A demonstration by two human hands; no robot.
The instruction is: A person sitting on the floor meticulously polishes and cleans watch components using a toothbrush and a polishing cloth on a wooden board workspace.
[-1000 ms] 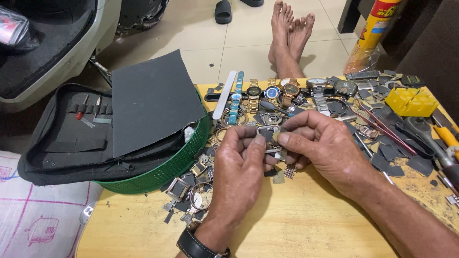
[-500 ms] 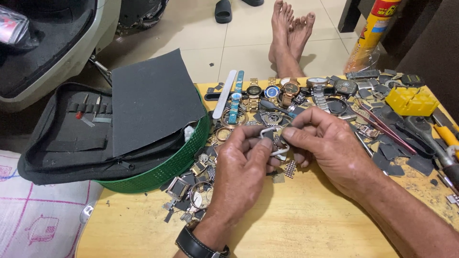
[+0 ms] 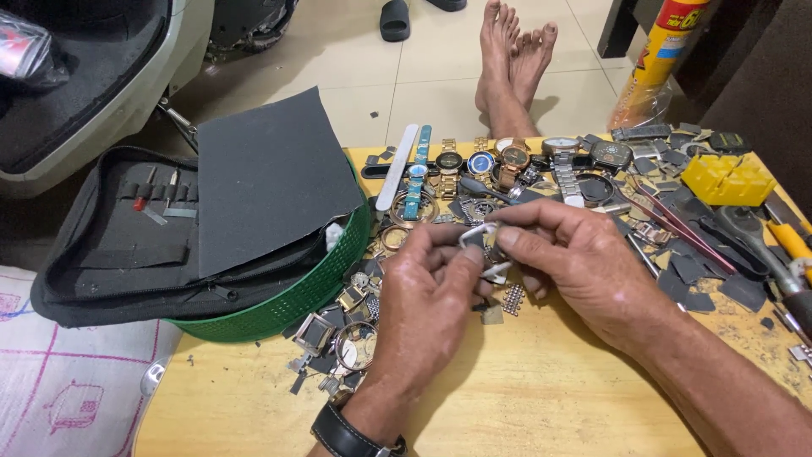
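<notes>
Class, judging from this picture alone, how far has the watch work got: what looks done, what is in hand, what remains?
Done: loose cases and strap links already lie stripped on the table. In hand: the left hand and right hand pinch a small silver piece between their fingertips. Left: a row of whole watches lies untouched behind.

At the top right, past the far corner of the desk, a tall spray can stands on the floor. Its printed label is yellow with a red band at the top, and a clear plastic wrap is around its base.

At the top left, a shiny crumpled package with a red patch lies on a dark seat.
</notes>
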